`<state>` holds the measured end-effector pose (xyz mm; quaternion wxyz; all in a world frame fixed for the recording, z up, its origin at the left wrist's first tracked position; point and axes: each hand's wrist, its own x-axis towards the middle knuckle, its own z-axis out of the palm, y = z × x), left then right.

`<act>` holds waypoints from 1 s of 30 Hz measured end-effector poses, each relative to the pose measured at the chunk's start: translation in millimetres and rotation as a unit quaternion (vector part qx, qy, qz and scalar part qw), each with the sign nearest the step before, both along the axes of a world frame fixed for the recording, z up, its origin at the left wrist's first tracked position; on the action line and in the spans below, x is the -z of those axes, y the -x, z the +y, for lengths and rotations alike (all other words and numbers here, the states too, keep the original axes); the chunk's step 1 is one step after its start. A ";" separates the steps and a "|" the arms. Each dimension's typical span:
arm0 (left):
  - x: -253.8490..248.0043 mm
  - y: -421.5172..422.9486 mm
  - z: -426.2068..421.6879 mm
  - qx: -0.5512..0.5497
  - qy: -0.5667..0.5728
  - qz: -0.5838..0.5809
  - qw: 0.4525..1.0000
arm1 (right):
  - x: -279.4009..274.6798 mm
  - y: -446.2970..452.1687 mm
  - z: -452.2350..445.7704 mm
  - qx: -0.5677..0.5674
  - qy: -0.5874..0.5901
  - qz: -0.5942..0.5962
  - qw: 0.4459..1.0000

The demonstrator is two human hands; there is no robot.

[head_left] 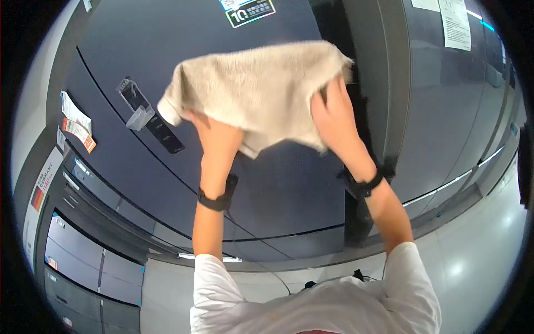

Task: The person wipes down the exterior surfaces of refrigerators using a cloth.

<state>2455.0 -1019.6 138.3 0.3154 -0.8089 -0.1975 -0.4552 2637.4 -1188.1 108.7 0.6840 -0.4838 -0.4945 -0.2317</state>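
A beige towel (256, 89) is spread between my two hands in front of a dark refrigerator door (289, 189). My left hand (214, 133) grips its lower left part, with the fingers mostly hidden under the fabric. At the towel's right edge, my right hand (335, 114) holds on, thumb and fingers partly behind the cloth. The towel's edges hang loose and are slightly blurred. Whether it touches the door, I cannot tell. Both wrists wear black bands.
A dark panel strip (161, 131) with a clear plastic holder (140, 118) is on the door at left. A sticker (248, 11) is at the top. Paper tags (78, 122) hang at far left. More dark appliances stand on both sides, above a pale tiled floor (445, 267).
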 end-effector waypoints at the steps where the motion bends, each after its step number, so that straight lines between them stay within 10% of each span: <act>1: -4.1 -9.7 -4.5 -0.031 0.029 0.015 0.999 | -14.3 -3.7 4.4 -0.097 -0.038 0.083 0.991; 4: 28.8 -50.0 -38.2 0.028 -0.048 -0.082 0.995 | 1.7 -18.0 5.1 -0.201 0.000 0.173 0.964; 9: 139.6 -57.1 -60.9 0.125 0.087 0.077 0.985 | 132.6 -33.7 -5.3 -0.261 0.105 0.280 0.918; 11: 128.1 -47.4 -75.1 0.060 0.099 0.129 0.985 | 157.1 -72.0 19.7 -0.336 0.206 0.438 0.808; 16: 15.3 -55.6 -71.3 -0.041 -0.031 0.192 0.980 | 16.6 -86.5 23.9 -0.588 0.129 0.312 0.735; 19: -70.7 -62.2 -85.4 -0.072 0.127 0.074 0.986 | -66.9 -50.0 12.2 -0.373 -0.042 0.107 0.920; 22: -66.0 -52.5 -58.4 0.016 -0.041 0.007 0.999 | -66.3 -16.4 1.8 -0.155 -0.110 -0.048 0.981; 26: 1.7 -25.1 -39.1 0.064 0.049 0.036 0.996 | 3.1 -15.2 -14.4 0.019 -0.008 -0.150 0.989; 30: -49.3 2.4 -27.8 -0.065 -0.067 0.154 0.984 | -55.7 -41.6 13.9 0.103 -0.057 -0.232 0.966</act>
